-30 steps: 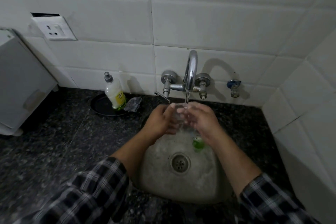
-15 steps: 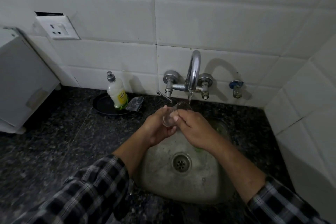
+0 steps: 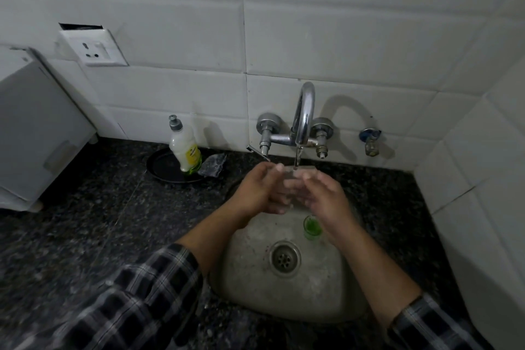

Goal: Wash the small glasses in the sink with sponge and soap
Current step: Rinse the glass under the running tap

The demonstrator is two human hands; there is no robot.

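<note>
A small clear glass [image 3: 295,179] is held upright between both hands, right under the tap's spout [image 3: 303,119], where a thin stream of water runs into it. My left hand [image 3: 260,190] grips its left side and my right hand [image 3: 321,196] cups its right side. A second small glass [image 3: 312,227] with something green inside stands in the steel sink [image 3: 255,278], just below my right wrist. A dish soap bottle [image 3: 185,148] stands on a black plate [image 3: 162,167] at the back left. No sponge is clearly visible.
A crumpled clear wrapper [image 3: 213,165] lies beside the soap bottle. The drain [image 3: 285,258] is in the middle of the sink. A white appliance [image 3: 37,133] stands far left on the dark granite counter [image 3: 85,236]. A wall socket [image 3: 93,48] and a small side valve [image 3: 370,140] are on the tiled wall.
The glass went from tilted with my right hand over it to upright under the stream, with my right hand at its side. The green glass in the sink is uncovered again.
</note>
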